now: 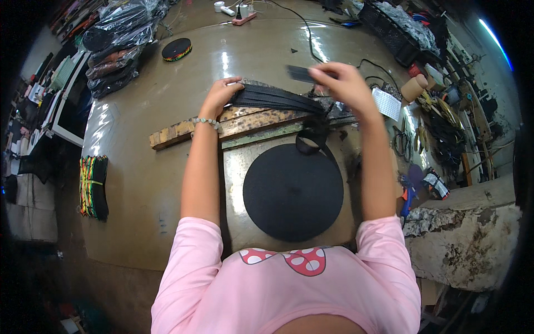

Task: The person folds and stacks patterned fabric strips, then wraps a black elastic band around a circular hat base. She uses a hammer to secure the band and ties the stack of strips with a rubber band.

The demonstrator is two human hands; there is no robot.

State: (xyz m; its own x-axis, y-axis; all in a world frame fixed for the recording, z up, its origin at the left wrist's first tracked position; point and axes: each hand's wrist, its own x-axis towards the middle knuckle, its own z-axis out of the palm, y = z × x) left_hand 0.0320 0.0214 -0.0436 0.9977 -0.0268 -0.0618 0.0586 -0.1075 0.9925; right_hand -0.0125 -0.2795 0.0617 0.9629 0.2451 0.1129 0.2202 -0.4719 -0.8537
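My left hand [221, 96] is closed at the left end of a bundle of black webbing strips [272, 97], which lies along a spotted wooden bar [183, 129]. My right hand [347, 86] is raised beyond the bundle's right end, its fingers pinched on a short black strip [300, 73] that is smeared by motion. Close to my body lies a large flat roll of black webbing [292, 195]. Its loose end curls up in a loop [310, 142] beside the bar's right part. Whatever sits just under my right wrist is hard to make out.
At the left edge of the table [133, 183] stands a tied stack of black strips with coloured edges [93, 187]. A small black roll [177, 49] lies farther back. Scissors [401, 142], a tan cone [414, 88] and a blue-handled tool [408, 195] are at the right. A black crate [392, 33] stands back right.
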